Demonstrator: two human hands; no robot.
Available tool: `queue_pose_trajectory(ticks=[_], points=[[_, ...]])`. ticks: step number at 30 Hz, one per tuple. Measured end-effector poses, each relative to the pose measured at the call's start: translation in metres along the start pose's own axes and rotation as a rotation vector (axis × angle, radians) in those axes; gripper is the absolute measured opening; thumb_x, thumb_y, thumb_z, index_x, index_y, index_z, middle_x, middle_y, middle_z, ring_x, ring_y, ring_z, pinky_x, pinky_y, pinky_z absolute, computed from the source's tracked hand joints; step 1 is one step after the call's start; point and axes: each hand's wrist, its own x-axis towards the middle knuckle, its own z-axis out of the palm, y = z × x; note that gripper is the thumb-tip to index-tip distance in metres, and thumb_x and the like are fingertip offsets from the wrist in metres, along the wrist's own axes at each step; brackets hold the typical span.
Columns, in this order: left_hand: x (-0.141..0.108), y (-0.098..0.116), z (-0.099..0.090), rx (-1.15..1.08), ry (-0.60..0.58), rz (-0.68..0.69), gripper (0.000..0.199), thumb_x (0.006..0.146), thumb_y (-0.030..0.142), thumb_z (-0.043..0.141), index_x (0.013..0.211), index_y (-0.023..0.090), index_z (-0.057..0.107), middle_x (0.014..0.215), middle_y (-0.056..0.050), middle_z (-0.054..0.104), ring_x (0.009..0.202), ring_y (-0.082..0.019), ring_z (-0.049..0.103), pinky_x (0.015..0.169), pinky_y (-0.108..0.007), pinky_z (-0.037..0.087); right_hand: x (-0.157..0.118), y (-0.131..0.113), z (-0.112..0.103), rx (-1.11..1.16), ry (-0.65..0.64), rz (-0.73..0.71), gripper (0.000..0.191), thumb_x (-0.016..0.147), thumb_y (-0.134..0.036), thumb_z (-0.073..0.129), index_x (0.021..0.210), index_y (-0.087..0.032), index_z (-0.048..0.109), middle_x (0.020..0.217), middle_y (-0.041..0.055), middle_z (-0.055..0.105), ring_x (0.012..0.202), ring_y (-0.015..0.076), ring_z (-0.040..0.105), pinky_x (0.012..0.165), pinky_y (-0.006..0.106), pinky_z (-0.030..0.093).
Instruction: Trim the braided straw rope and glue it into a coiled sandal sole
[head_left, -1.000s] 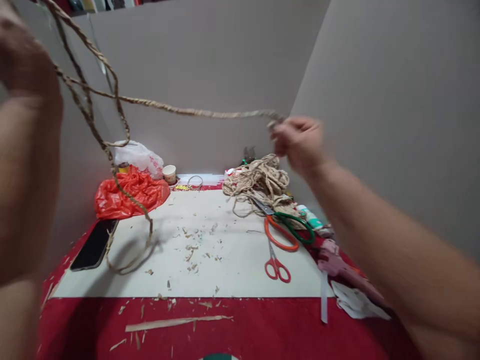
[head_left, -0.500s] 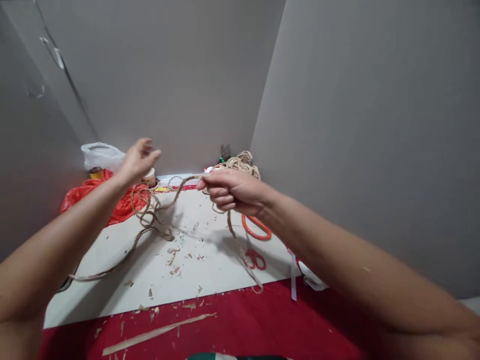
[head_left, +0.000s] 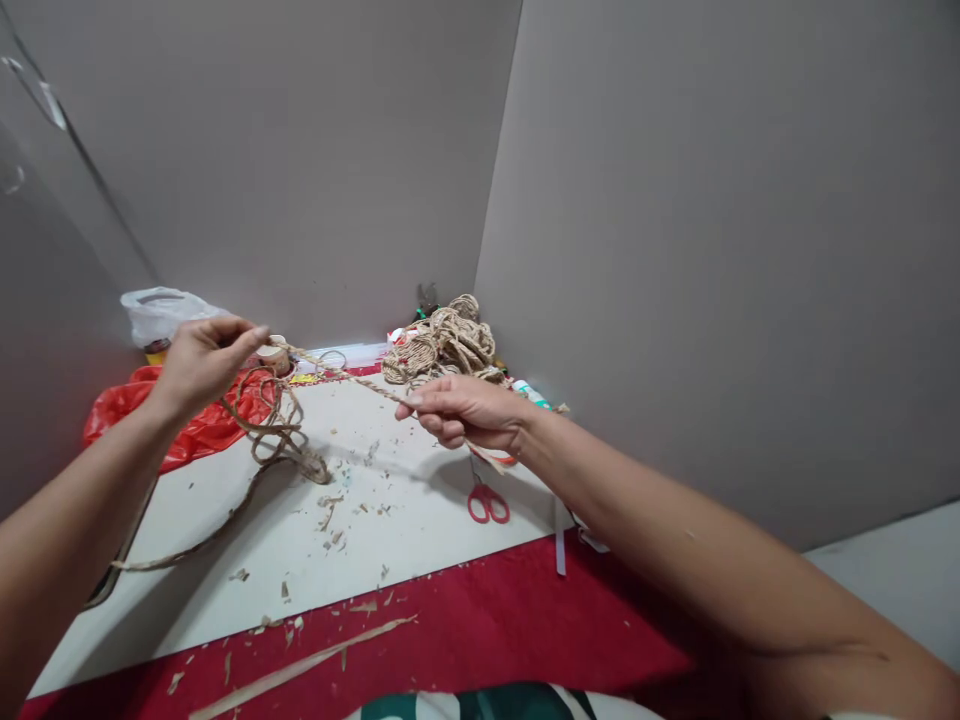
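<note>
A length of twisted tan fibre cord (head_left: 360, 381) stretches between my two hands above the white board. At the left, my left hand (head_left: 206, 358) pinches one end of that stretch between thumb and fingers. My right hand (head_left: 465, 410) grips it lower and to the right, fingers curled, with a loose strand end sticking out beneath the palm. Loops of the cord (head_left: 274, 425) lie on the board under my left hand, and one tail runs off toward my left forearm. Red-handled scissors (head_left: 488, 504) rest on the board below my right hand.
Bundled cord (head_left: 442, 345) is heaped at the back, near the wall corner. A red plastic bag (head_left: 150, 410) and a white plastic bag (head_left: 169, 313) sit at the left. Fibre scraps dot the white board (head_left: 375, 540) and red cloth (head_left: 450, 640), where a long flat strip (head_left: 300, 668) lies.
My left hand, empty and blurred before, has moved left and down and now pinches the cord. The stretch between my hands is now taut. The camera view has shifted a little.
</note>
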Motion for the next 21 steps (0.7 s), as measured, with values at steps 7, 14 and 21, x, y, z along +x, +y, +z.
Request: queue_pose_trajectory(ticks=[7,14,21], points=[[-0.001,-0.036,-0.01,0.371,0.073,0.034,0.018,0.083,0.029,0.062,0.07,0.017,0.066,0.06,0.002,0.057,0.064,-0.015,0.054,0.064,-0.025,0.04,-0.013,0.018,0.005,-0.048,-0.017,-0.018,0.024,0.077,-0.032,0.073,0.082,-0.009,0.07,0.046,-0.0072,0.053,0.032,0.0011,0.034,0.035,0.014,0.034],[-0.045,0.002,0.061,0.252,-0.279,0.203,0.037,0.093,0.045,0.048,0.108,0.019,0.07,0.111,-0.008,0.073,0.1,-0.024,0.067,0.084,-0.033,0.051,0.001,0.036,0.023,-0.046,0.054,-0.123,0.024,0.077,-0.034,0.071,0.08,-0.01,0.071,0.052,-0.0016,0.062,0.037,0.0048,0.05,0.037,0.016,0.035],[-0.07,0.021,0.09,-0.351,-0.543,0.063,0.026,0.088,0.038,0.061,0.09,0.016,0.074,0.07,-0.002,0.069,0.057,-0.011,0.056,0.054,-0.022,0.047,0.005,0.046,0.022,-0.004,0.046,-0.201,0.03,0.074,-0.042,0.076,0.084,-0.014,0.074,0.064,-0.003,0.059,0.054,0.0059,0.051,0.05,0.018,0.04]])
